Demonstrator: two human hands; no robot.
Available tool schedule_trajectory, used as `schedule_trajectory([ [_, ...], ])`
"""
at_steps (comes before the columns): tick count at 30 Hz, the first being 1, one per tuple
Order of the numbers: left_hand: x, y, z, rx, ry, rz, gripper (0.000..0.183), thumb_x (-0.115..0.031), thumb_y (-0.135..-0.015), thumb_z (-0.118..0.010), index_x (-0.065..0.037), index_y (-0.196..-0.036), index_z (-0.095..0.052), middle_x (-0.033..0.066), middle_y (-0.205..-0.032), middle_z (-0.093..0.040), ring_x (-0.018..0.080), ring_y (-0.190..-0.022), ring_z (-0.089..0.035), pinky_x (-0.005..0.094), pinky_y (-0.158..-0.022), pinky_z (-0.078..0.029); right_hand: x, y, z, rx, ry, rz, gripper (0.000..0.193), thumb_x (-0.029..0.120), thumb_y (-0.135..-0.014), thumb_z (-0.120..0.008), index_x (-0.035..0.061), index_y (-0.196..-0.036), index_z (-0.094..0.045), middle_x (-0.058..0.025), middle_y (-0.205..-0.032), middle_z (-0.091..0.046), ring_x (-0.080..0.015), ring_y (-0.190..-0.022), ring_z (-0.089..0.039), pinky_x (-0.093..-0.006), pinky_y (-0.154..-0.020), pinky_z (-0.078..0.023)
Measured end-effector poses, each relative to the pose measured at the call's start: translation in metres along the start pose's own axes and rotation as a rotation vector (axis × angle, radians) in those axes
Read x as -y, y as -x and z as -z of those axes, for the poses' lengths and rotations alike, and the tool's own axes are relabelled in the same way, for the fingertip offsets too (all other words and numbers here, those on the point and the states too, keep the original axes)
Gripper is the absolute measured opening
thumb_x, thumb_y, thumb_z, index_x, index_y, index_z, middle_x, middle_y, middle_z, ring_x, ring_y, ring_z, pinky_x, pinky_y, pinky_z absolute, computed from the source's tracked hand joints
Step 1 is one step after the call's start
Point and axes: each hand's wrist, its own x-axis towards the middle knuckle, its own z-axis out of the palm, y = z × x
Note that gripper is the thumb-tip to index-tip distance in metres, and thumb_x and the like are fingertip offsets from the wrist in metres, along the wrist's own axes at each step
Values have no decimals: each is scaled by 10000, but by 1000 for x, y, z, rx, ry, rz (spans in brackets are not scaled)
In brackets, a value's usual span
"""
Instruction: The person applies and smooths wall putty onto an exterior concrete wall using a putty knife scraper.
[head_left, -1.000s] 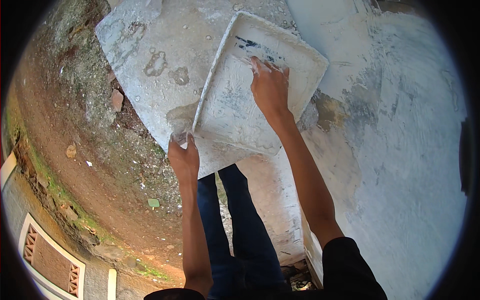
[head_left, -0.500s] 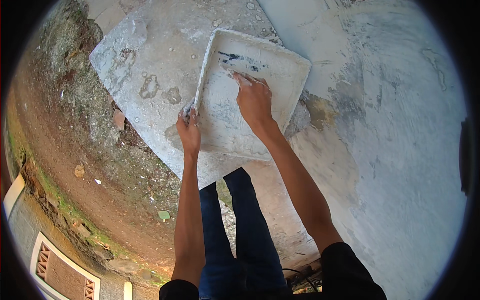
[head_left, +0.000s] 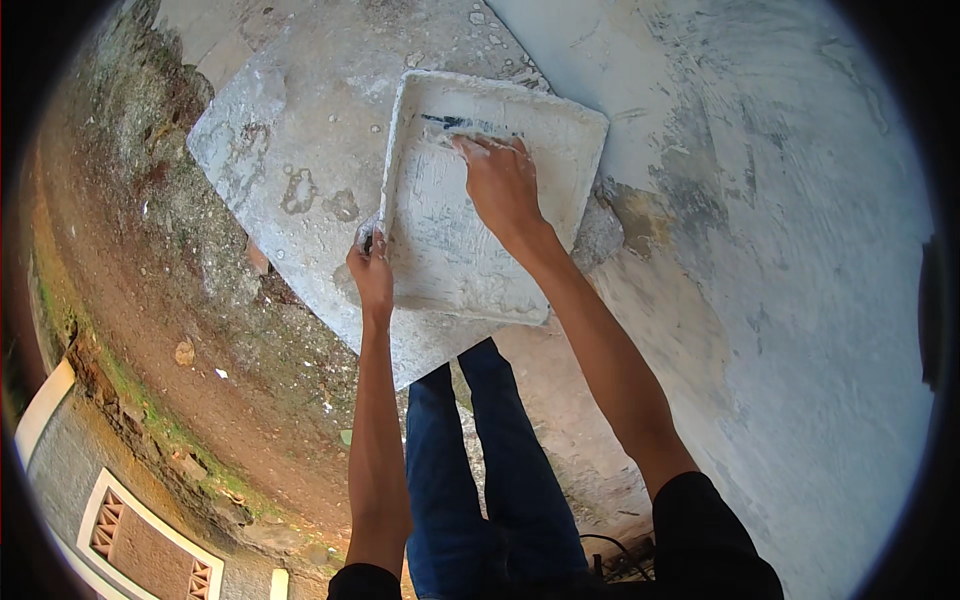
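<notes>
A square, shallow tray [head_left: 400, 190] coated in white paste lies tilted on a pale, stained slab. My left hand [head_left: 370, 265] pinches its left rim, with white smears on the fingers. Over the inside of the tray, my right hand [head_left: 502, 185] is closed, its whitened fingertips down at the far part of the bottom. A pale edge shows at those fingertips, but what they hold, if anything, I cannot make out. Dark streaks show through the paste just beyond the fingers.
The slab [head_left: 270, 140] reaches out left of the tray. A grey, patchy plastered floor [head_left: 790, 300] spreads to the right. Rough soil and rubble [head_left: 190, 290] lie to the left, with a low wall [head_left: 60, 490] beyond. My legs in jeans [head_left: 460, 480] are just below the slab.
The tray and my left hand sit slightly further left in the picture. My right hand has shifted a little up and left over the tray bottom, and the dark streaks look smaller.
</notes>
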Motion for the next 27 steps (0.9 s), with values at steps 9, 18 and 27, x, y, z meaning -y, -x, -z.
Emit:
schedule_trajectory([
  [9,-1,2,0,-25,-44,20,242,-172,-929,-525,59,-970,-585,30,-862,-573,101,-775,-452,251,-694,-384,-19,-68,-12,383,-23,14,184,72,-808,-512,48,-914,-660,-185,-838,-654,-351,-830,-637,-450,-729,-496],
  [18,9,0,5,-42,-40,-40,211,-129,-930,-512,45,-1022,-586,-20,-765,-519,60,-650,-387,230,-551,-327,0,18,12,440,-201,154,304,-8,-784,-483,63,-1032,-644,-177,-898,-651,-333,-834,-634,-435,-753,-488],
  [27,2,3,-2,-39,-34,35,206,-130,-930,-508,53,-993,-581,24,-877,-572,93,-802,-460,234,-724,-382,1,-41,-36,43,-170,-187,268,18,-848,-462,5,-1069,-613,-229,-843,-633,-359,-765,-625,-434,-706,-498],
])
